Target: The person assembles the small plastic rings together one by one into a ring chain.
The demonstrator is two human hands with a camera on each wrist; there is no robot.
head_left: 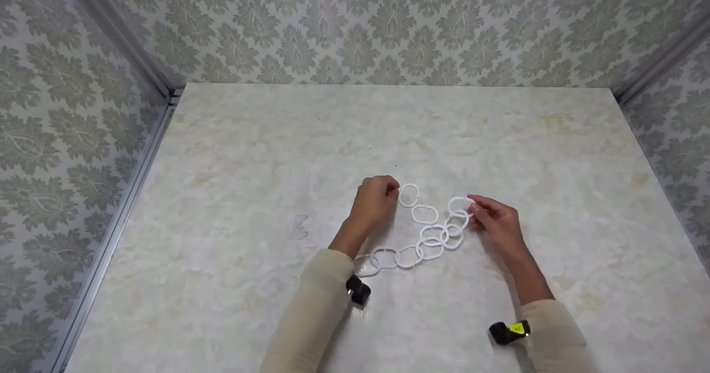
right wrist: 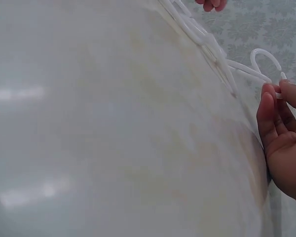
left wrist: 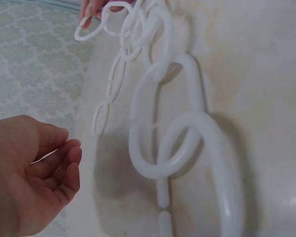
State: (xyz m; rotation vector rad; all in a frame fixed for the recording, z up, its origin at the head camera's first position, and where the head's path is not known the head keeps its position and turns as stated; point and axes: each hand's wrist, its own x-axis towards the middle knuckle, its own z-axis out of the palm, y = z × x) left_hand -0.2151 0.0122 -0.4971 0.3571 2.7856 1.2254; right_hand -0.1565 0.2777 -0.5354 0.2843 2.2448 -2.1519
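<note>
A chain of white plastic rings, some with a narrow gap, lies in a bent line on the table. My right hand pinches the ring at the chain's right end between thumb and index finger; in the right wrist view this ring stands up from the fingertips. My left hand is beside the far end ring, fingers loosely bent. In the left wrist view nothing is between the left fingers, and that ring lies apart from them. The left sleeve partly covers the chain's near left end.
The pale marbled table is bordered by patterned walls at the back and sides. Left of the left hand lies a small clear curved piece. Black cameras sit on both wrists, close over the table.
</note>
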